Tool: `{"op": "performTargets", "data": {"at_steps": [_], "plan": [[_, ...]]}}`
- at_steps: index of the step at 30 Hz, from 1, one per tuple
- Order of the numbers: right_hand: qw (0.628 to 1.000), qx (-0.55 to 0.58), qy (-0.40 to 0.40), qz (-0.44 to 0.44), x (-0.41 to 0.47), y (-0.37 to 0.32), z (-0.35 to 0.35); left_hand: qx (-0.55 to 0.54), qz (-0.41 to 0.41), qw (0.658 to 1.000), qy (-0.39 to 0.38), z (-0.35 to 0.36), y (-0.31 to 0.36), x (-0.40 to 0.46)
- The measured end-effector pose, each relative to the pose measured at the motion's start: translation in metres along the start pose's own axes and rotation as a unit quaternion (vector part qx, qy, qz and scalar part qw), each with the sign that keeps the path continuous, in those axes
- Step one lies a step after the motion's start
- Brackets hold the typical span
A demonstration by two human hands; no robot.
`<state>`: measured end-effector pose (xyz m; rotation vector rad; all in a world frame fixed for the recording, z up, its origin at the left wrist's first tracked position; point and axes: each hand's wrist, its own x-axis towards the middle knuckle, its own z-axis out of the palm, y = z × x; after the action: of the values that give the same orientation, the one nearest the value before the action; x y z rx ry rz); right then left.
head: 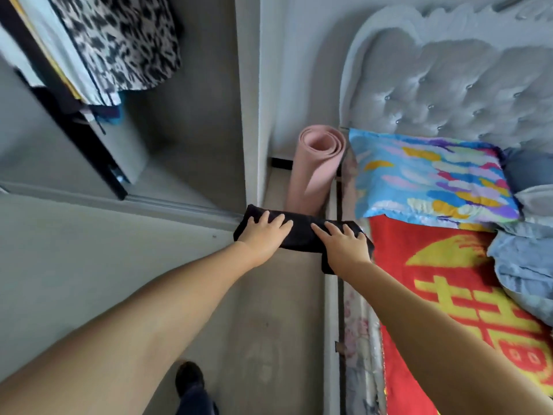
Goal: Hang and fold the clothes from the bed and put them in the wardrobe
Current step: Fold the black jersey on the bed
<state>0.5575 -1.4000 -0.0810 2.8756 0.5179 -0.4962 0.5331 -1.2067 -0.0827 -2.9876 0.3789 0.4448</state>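
Both hands on the folded black garment (302,235), carried in the air over the floor gap between wardrobe (191,115) and bed (449,295). Left hand (263,235) lies on top of the left end, fingers spread and mostly straight, tips pointing right along the cloth; thumb side wraps the near edge, can't tell how far. Right hand (344,242) covers the right end, fingers spread, tips pointing left and up; a flap of cloth hangs below the wrist, so the thumb is likely under it, not visible.

Garment long axis runs left-right across the view, slightly lower at the right end; a flat, narrow bundle.

Behind it: rolled pink mat (314,166) standing upright by the wall. Right side: red blanket (434,280) with yellow characters, patterned blue pillow (428,178), tufted grey headboard (449,79). Upper left: hanging clothes (119,40) inside the open wardrobe.
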Motion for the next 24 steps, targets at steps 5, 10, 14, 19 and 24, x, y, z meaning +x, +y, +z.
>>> {"op": "performTargets", "data": {"at_steps": [5,10,14,19,24], "plan": [[0.999,-0.004,-0.008,-0.043,0.057,-0.125,-0.028,0.009,-0.038,0.999,-0.024,0.020,-0.131,-0.028],[0.997,-0.005,-0.015,-0.078,0.109,-0.221,-0.060,0.016,-0.070,0.997,-0.037,0.029,-0.240,-0.046],[0.994,-0.020,-0.014,-0.103,0.158,-0.265,-0.082,-0.009,-0.100,0.994,-0.043,0.037,-0.300,-0.039],[0.991,-0.031,-0.033,-0.129,0.225,-0.307,-0.088,-0.020,-0.113,0.992,-0.049,0.058,-0.364,-0.012],[0.989,-0.019,-0.047,-0.138,0.314,-0.338,-0.096,-0.019,-0.112,0.992,-0.050,0.067,-0.439,0.048]]}}
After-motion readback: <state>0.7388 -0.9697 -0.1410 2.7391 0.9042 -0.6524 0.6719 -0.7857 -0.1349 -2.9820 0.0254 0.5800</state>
